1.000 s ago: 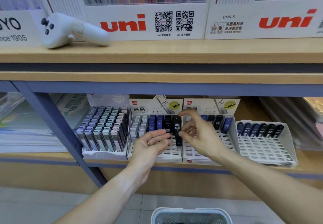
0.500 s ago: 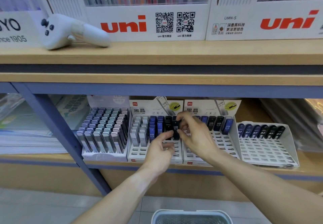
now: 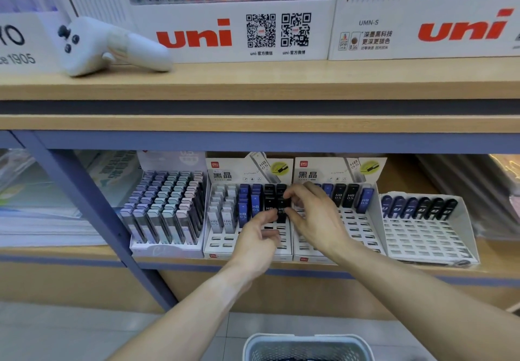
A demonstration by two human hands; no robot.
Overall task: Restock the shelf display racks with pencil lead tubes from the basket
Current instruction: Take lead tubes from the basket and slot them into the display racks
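On the lower shelf stands a white display rack [image 3: 216, 244] with white, blue and black HB 0.5 lead tubes in its back rows. My right hand [image 3: 315, 220] pinches a black lead tube [image 3: 281, 209] standing in the rack's right column. Just below it, my left hand [image 3: 257, 238] has its fingers curled and its thumb against the lower end of the neighbouring black tube [image 3: 269, 204]; whether it holds anything is hidden. The grey mesh basket [image 3: 308, 345] shows at the bottom edge, under my arms.
A second rack [image 3: 363, 237] to the right holds a back row of blue and black tubes, and a third [image 3: 430, 237] holds several dark ones. A full rack of pastel tubes [image 3: 166, 214] stands left. A white controller [image 3: 109, 47] lies on the upper shelf. A blue shelf post [image 3: 92, 220] slants left.
My right hand has carried the black tube down into the rack's right column. My left hand has turned from palm-up to curled and moved up under the black tubes.
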